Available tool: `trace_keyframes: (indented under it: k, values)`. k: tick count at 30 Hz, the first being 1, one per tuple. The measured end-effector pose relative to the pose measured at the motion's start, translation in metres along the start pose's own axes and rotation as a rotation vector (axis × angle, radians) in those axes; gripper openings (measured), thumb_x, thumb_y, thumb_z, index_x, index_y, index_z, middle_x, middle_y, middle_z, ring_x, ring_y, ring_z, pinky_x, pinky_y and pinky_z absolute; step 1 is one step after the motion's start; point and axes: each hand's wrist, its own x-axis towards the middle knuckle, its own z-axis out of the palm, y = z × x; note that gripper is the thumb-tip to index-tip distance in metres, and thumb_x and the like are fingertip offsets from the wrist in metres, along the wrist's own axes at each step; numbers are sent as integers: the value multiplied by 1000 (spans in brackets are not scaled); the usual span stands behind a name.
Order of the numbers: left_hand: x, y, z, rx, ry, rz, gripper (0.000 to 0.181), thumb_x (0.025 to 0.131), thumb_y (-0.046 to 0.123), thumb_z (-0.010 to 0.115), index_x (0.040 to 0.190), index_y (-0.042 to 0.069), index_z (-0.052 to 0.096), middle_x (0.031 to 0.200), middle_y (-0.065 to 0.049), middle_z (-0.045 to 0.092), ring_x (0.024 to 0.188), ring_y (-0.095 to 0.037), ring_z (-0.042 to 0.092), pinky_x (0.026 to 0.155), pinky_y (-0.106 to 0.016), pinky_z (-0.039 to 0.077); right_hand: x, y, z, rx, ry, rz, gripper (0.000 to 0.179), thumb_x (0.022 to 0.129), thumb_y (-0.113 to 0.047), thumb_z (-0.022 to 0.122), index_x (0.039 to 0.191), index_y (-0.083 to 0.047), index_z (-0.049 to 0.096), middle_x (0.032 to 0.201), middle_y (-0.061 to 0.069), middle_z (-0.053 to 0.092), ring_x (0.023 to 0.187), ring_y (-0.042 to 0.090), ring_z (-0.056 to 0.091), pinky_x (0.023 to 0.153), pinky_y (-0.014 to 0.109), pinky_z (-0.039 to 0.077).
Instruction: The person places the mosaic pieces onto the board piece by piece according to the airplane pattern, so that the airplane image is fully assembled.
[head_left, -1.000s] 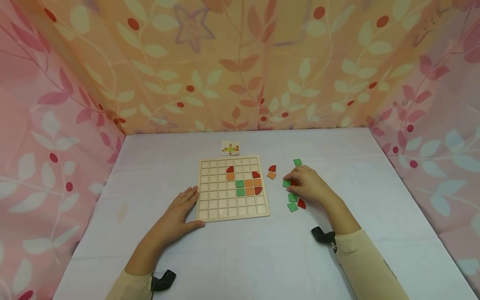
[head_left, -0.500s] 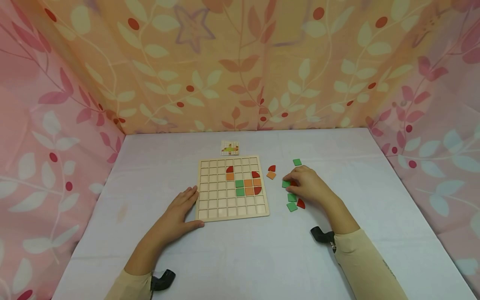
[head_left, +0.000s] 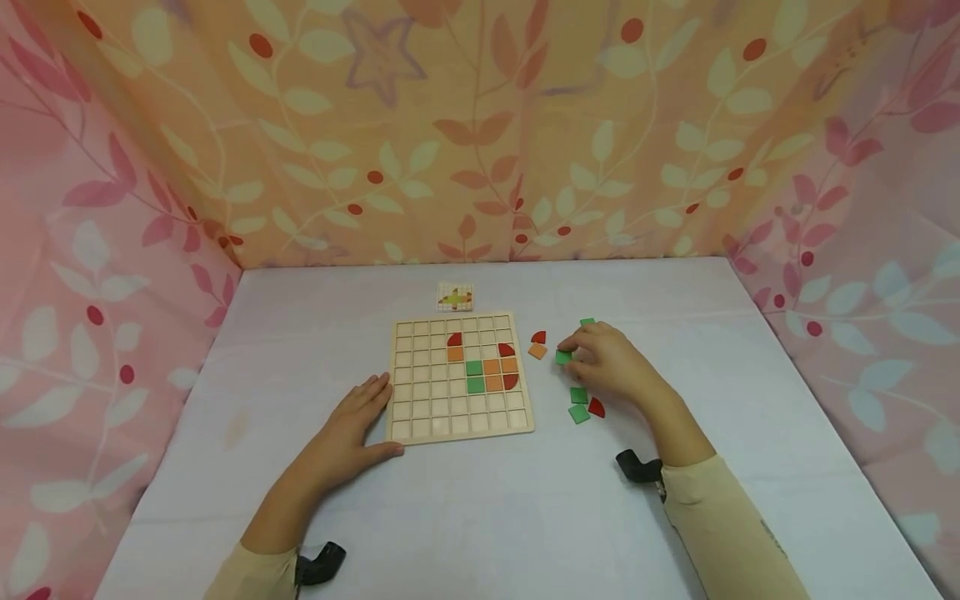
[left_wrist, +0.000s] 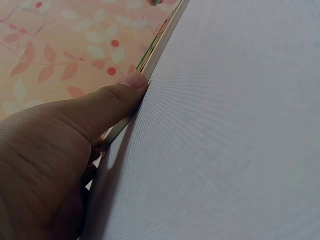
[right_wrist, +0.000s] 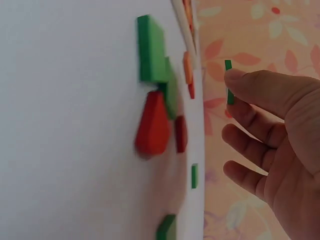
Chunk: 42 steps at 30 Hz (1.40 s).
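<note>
Down at the near side, two beige sleeves (head_left: 727, 517), with a broad stretch of white cloth (head_left: 480, 517) between them, running out to slanting side edges. Here's the left hand (head_left: 350, 437), fingers straight against the wooden board (head_left: 423, 408), thumb at its near corner, touching without wrapping round it. The board lies flat, pale and gridded, with green, orange and red pieces towards its right side. Right of it, two loose green squares (head_left: 578, 396) and a red wedge (head_left: 596, 407) sit close together. Just past them, the right hand (head_left: 606, 362) pinches a thin green square (head_left: 564, 357) off the cloth, its other fingers loosely bent. Beyond the board, a small patterned card (head_left: 455, 297); then the far edge, and floral fabric (head_left: 300, 133) rising on three sides, orange behind, pink flanking.
</note>
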Motion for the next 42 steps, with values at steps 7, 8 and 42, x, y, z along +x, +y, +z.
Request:
trace_keyframes:
  k: [7, 8, 42]
  values:
    - [1, 2, 0, -11, 1, 1, 105, 82, 56, 81, 161, 6, 31, 171, -3, 20, 159, -28, 15, 129, -50, 14, 12, -28, -7, 49, 7, -55, 27, 90, -20, 81, 116, -18, 75, 113, -5, 67, 115, 20, 58, 102, 44, 52]
    - [1, 2, 0, -10, 2, 2, 105, 82, 56, 81, 161, 6, 32, 171, -3, 20, 159, -29, 15, 129, -50, 15, 14, -32, -6, 55, 6, -58, 27, 90, -20, 81, 116, -18, 75, 113, -6, 67, 114, 20, 58, 103, 43, 52]
    - [1, -2, 0, -11, -3, 5, 105, 83, 57, 80, 161, 8, 30, 172, -2, 19, 159, -27, 13, 129, -48, 13, 54, -120, 68, 51, 38, -133, 24, 94, -25, 77, 117, -21, 76, 111, -5, 64, 103, 16, 60, 92, 34, 53]
